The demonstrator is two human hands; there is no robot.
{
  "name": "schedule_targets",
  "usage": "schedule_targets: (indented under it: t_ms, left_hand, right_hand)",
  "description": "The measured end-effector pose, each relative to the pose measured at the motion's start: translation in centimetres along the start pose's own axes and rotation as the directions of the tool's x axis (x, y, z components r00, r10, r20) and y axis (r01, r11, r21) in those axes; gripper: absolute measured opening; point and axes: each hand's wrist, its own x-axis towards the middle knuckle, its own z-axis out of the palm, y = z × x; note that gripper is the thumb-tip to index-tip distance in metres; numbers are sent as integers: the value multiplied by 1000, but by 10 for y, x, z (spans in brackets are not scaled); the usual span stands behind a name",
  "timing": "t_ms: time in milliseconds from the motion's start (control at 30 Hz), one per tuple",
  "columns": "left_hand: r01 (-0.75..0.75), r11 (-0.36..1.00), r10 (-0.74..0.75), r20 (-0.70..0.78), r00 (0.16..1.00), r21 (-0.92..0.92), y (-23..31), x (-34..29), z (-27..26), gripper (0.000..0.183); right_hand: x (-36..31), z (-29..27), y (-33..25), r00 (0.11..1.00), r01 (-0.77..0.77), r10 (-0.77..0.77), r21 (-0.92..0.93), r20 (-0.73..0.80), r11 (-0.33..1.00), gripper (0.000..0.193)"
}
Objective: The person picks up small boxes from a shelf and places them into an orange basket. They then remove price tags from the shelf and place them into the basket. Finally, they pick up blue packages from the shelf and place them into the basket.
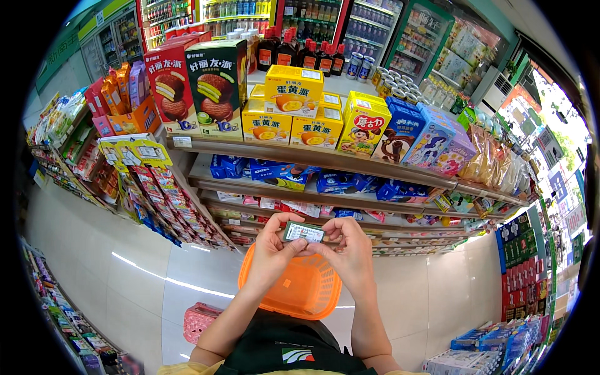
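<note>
A small, flat rectangle (pixel 304 232), dark green with a white printed face, is held up between both hands; it looks like a price tag or a small pack. My left hand (pixel 270 252) pinches its left end between thumb and fingers. At the other end, my right hand (pixel 351 250) grips it, its thumb along the lower edge. Below the hands is an orange plastic basket (pixel 324 289), partly hidden by my hands and forearms. No goods show in the visible part of the basket.
Ahead stands a shelf unit (pixel 325 159) with yellow snack boxes (pixel 294 90), a dark green box (pixel 218 87) and blue packs (pixel 275 172). A pink basket (pixel 201 320) sits on the floor at left. Stacked blue packs (pixel 500 342) lie lower right.
</note>
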Motion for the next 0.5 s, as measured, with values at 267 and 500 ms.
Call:
schedule_targets:
  t_ms: [267,500]
  left_hand:
    - [-9,1000,9,-34,999,2,2,2,3,36]
    - [-33,999,34,-78,996,15,6,2,-9,34]
  right_hand:
    - [1,5,-2,992,102,-103,-17,-69,995,32]
    - [7,25,2,941,272,-284,-88,-184,958,21]
